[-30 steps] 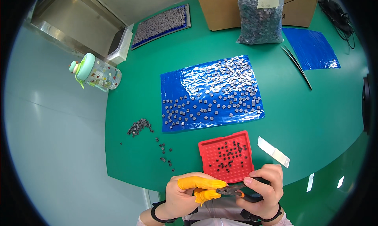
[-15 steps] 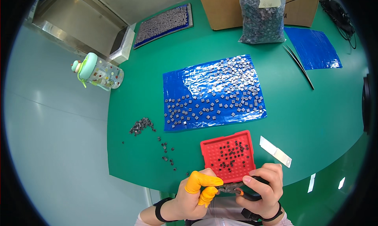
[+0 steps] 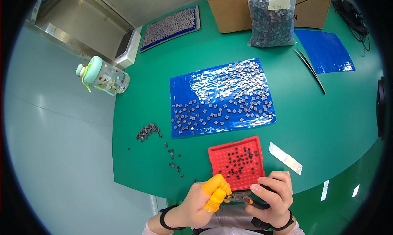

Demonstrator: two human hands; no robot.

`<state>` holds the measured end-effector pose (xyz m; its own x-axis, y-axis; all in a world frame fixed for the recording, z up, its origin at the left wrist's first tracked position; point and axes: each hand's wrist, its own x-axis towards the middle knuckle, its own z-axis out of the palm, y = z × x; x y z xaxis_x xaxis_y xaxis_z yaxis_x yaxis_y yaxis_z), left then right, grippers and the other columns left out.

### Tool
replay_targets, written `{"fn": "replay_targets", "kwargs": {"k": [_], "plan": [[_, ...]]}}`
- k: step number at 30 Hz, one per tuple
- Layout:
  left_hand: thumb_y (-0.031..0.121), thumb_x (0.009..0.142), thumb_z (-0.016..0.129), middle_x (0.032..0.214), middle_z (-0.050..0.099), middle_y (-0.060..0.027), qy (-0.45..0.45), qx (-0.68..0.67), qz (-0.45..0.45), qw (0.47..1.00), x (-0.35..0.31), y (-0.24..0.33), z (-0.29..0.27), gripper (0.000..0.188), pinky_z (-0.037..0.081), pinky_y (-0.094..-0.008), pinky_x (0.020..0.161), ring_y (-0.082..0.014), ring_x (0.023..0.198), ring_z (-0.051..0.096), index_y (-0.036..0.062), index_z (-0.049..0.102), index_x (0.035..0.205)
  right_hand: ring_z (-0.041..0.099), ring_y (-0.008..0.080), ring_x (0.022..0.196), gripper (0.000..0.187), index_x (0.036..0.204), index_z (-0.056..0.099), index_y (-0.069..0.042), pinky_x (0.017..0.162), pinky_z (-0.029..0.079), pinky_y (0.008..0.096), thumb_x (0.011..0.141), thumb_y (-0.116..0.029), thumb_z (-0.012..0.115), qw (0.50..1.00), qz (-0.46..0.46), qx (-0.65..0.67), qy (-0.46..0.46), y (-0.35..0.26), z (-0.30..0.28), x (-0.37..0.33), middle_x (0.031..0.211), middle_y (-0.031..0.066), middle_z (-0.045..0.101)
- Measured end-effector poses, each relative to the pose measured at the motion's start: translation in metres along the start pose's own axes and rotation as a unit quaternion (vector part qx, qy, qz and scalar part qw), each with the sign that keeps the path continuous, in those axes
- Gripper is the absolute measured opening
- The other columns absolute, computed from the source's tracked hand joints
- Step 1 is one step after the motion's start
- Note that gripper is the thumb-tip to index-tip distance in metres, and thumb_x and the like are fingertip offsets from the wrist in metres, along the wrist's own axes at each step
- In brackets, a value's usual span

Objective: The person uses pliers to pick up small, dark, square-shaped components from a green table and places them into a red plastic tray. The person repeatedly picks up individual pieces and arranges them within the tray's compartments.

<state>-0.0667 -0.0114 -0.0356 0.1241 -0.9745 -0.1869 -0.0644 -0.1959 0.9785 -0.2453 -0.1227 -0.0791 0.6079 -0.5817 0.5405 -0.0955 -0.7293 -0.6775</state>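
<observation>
At the near table edge, my right hand is wrapped round the black and orange handles of small pliers. The jaws point left. Beside their tips is my left hand, its thumb and forefinger in yellow finger cots and pinched together. Whatever lies between those fingertips is hidden. Just beyond both hands stands a red tray with a dimpled floor, holding many small black round pieces. Farther off, a blue film sheet carries many small grey square pieces, densest toward its right side.
Left of the tray are a heap of dark small pieces and several scattered ones. White strips and tweezers lie to the right. Behind stand a filled plastic bag, a cardboard box and a loaded panel. A bottle is far left.
My left forefinger has curled in against the thumb, and the left fingertips have drawn slightly left, off the pliers' jaws. My right hand keeps its grip on the pliers, nearly unmoved.
</observation>
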Motion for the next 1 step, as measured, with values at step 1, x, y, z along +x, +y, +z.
{"fn": "replay_targets", "kwargs": {"k": [1], "plan": [[0.02,0.093,0.056,0.083,0.061,-0.0079,-0.033,-0.003,-0.041,0.999,0.0045,0.0079,-0.0073,0.018,0.048,-0.0333,0.062,-0.0229,0.064,0.059,0.006,0.052,0.104,0.054,0.0252,0.079,0.062,0.108,0.062,-0.015,0.066,0.041,0.0396,0.048,-0.009,0.076,1.0,0.008,0.01,0.01,0.0015,0.0014,-0.0019,0.101,0.004,0.059]]}}
